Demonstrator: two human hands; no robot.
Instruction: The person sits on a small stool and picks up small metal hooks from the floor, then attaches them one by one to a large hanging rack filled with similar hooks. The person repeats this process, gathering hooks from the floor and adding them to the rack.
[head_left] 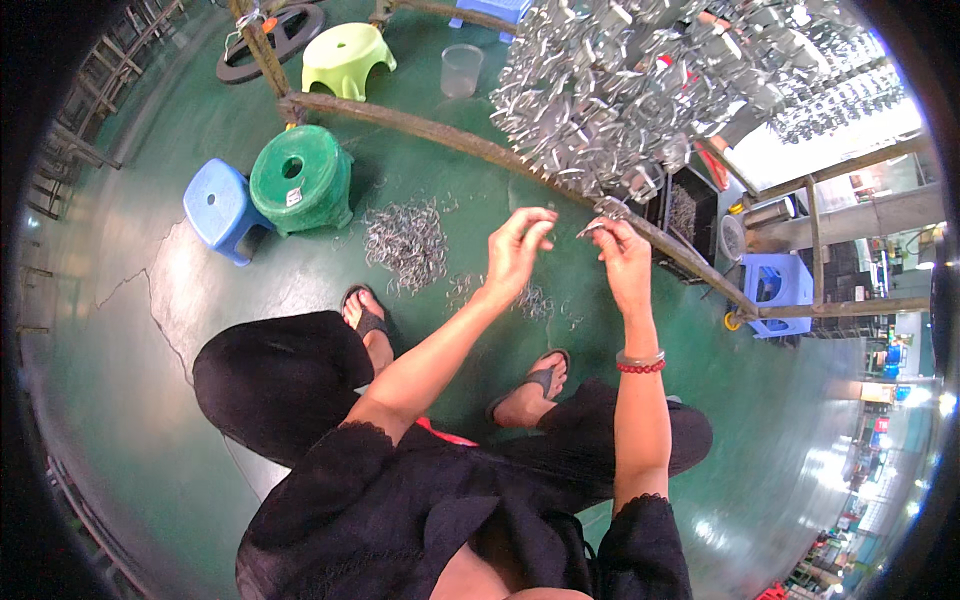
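Observation:
My right hand (624, 262) pinches a small silvery metal piece (590, 229) between thumb and fingertips. It is close under the lower edge of a big hanging mass of shiny metal parts (620, 90). To its left, level with it, my left hand (514, 250) is held with bent fingers drawn toward the thumb. Whatever lies between those fingertips is too small to make out. Below the hands, a pile of thin metal bits (405, 245) lies on the green floor, with a smaller scatter of bits (533, 302) beside it.
A worn bar (420, 128) of a frame crosses in front of me. Beyond it stand a lime stool (348, 60) and a clear bin (461, 72). Left are a green stool (298, 180) and a blue stool (222, 208); right, a black crate (690, 215) and another blue stool (780, 290).

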